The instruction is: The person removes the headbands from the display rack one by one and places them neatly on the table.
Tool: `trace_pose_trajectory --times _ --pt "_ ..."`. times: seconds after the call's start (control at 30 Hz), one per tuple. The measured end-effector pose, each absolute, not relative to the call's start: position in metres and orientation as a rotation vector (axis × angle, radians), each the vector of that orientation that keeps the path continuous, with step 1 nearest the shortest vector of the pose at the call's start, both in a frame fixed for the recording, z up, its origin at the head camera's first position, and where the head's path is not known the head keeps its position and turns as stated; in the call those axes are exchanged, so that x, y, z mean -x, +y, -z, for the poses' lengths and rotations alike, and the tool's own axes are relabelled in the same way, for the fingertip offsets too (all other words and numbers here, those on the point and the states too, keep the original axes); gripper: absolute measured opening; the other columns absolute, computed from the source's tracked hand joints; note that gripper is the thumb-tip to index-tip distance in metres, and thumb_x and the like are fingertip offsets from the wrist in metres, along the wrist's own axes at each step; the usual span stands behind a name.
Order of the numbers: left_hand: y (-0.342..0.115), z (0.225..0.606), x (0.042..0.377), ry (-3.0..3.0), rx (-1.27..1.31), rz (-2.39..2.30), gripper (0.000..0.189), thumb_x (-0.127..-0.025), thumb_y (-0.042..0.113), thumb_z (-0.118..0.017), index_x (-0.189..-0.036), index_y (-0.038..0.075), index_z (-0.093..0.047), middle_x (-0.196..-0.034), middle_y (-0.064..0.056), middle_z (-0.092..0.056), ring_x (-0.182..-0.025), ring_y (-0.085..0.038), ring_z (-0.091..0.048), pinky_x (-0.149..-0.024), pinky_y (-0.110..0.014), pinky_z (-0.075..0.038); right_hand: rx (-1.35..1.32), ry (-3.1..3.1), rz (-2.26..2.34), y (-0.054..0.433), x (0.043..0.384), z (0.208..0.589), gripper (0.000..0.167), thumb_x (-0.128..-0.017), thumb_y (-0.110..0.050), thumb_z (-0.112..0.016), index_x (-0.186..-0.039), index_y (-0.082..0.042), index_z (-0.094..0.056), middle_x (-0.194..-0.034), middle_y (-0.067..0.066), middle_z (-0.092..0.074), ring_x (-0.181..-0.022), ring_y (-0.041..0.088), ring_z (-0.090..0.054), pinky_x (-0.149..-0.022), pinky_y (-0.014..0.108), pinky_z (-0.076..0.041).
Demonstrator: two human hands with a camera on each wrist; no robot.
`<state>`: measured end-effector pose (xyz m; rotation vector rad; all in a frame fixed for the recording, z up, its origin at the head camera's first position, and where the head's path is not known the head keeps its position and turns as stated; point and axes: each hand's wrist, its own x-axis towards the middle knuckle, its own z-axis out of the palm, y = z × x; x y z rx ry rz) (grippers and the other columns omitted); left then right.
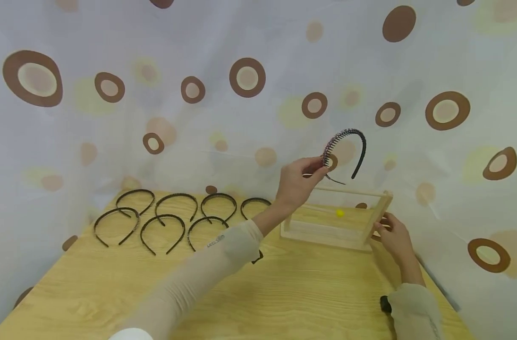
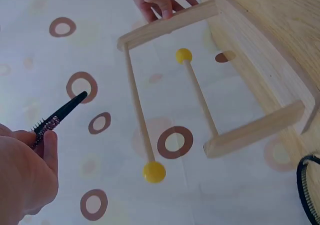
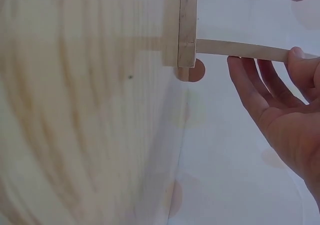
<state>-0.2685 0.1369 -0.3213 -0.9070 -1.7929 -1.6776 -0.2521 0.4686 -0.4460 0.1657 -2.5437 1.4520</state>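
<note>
My left hand [image 1: 293,185] pinches a black headband [image 1: 362,150] by one side, holding it up above the wooden rack [image 1: 326,240]. The headband has comb teeth along its inside and small shiny beads, which show in the left wrist view beside my thumb. My right hand [image 1: 396,239] grips the right upright of the rack, with fingers and thumb about the wooden bar [image 3: 242,50] in the right wrist view. The rack stands on the table and has two thin rods, each ending in a yellow ball [image 2: 154,172]. No headband shows on the rods.
Several black headbands [image 1: 162,217] lie in two rows on the left of the wooden table [image 1: 283,293]. My left forearm partly covers the nearer row. A dotted curtain [image 1: 241,42] hangs behind the table and along its sides.
</note>
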Motion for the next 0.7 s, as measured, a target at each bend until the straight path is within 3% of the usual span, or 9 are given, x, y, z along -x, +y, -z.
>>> trace_pose_trajectory --times 0.23,0.4,0.57,0.7 --pt "0.074 0.329 0.259 -1.883 0.958 1.853 0.031 -0.099 0.014 -0.071 -0.126 -0.001 -0.07 -0.107 -0.009 -0.074 -0.09 -0.015 -0.073 -0.079 -0.03 -0.059 -0.162 -2.563 -1.448 0.473 0.248 0.447 0.055 -0.111 -0.018 -0.042 -0.155 0.011 -0.023 -0.14 0.037 -0.041 -0.115 0.036 -0.055 -0.084 0.039 -0.058" --pt "0.029 0.343 0.251 -2.07 0.929 1.978 0.034 -0.099 0.016 -0.071 -0.129 0.0 -0.068 -0.107 -0.009 -0.074 -0.094 -0.027 -0.073 -0.083 -0.034 -0.058 -0.164 -2.584 -1.399 0.48 0.247 0.448 0.057 -0.111 -0.02 -0.042 -0.156 0.01 -0.022 -0.141 0.036 -0.04 -0.108 0.017 -0.058 -0.084 0.038 -0.058" --pt "-0.003 0.357 0.247 -2.274 0.859 2.01 0.034 -0.099 0.015 -0.07 -0.129 -0.001 -0.067 -0.109 -0.008 -0.073 -0.096 -0.026 -0.073 -0.087 -0.033 -0.057 -0.132 -2.573 -1.39 0.49 0.245 0.451 0.055 -0.111 -0.017 -0.04 -0.154 0.012 -0.022 -0.14 0.037 -0.04 -0.098 -0.002 -0.054 -0.082 0.033 -0.058" --pt "-0.019 0.373 0.249 -2.414 0.798 2.055 0.037 -0.1 0.013 -0.069 -0.133 -0.003 -0.063 -0.113 -0.009 -0.072 -0.099 -0.027 -0.072 -0.091 -0.035 -0.055 -0.061 -2.562 -1.398 0.497 0.241 0.446 0.055 -0.111 -0.017 -0.037 -0.153 0.014 -0.019 -0.14 0.037 -0.037 -0.095 -0.001 -0.054 -0.08 0.031 -0.059"
